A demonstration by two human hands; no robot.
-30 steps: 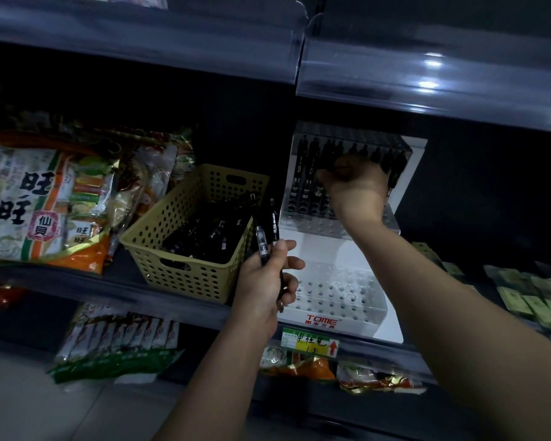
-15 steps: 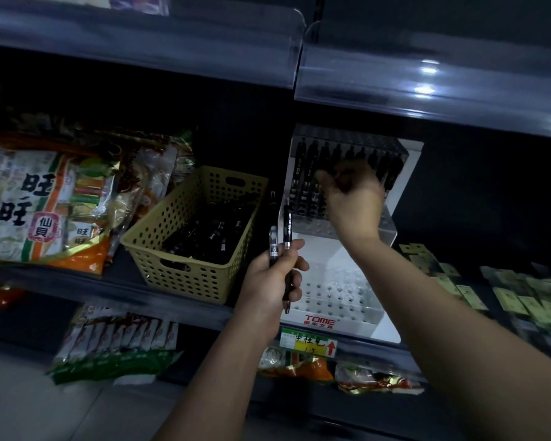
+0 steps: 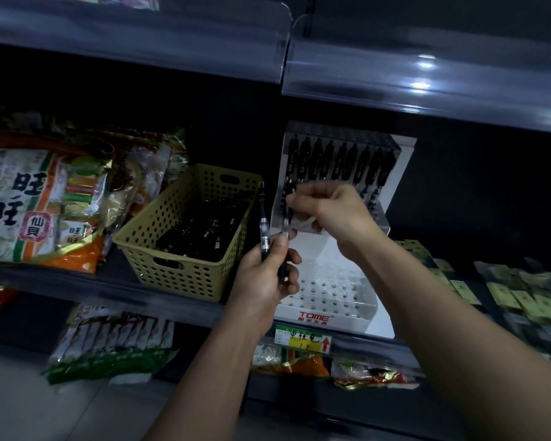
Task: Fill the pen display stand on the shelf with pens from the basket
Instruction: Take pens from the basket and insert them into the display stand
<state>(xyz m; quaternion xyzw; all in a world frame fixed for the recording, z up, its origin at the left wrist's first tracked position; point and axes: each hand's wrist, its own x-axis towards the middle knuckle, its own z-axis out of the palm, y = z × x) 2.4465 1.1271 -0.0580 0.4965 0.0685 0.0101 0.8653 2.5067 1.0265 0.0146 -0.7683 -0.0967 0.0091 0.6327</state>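
A white tiered pen display stand (image 3: 318, 318) sits on the shelf, its top row filled with several black pens (image 3: 337, 160); the lower perforated tier shows bare holes. Left of it stands a yellow perforated basket (image 3: 172, 268) holding several black pens (image 3: 201, 233). My left hand (image 3: 264, 278) is closed around two upright pens (image 3: 263, 230) between basket and stand. My right hand (image 3: 328, 211) pinches the top of one of those pens (image 3: 287, 214) with thumb and fingers, in front of the stand's left side.
Snack bags (image 3: 39, 198) fill the shelf left of the basket. Small green packets (image 3: 516, 297) lie to the right of the stand. A clear-fronted shelf (image 3: 427, 78) overhangs above. More snack packs (image 3: 115, 348) sit on the shelf below, with a yellow price tag (image 3: 303, 338).
My right hand has come down and left from the stand's top row to the pens in my left hand. My left hand has lifted the pens slightly.
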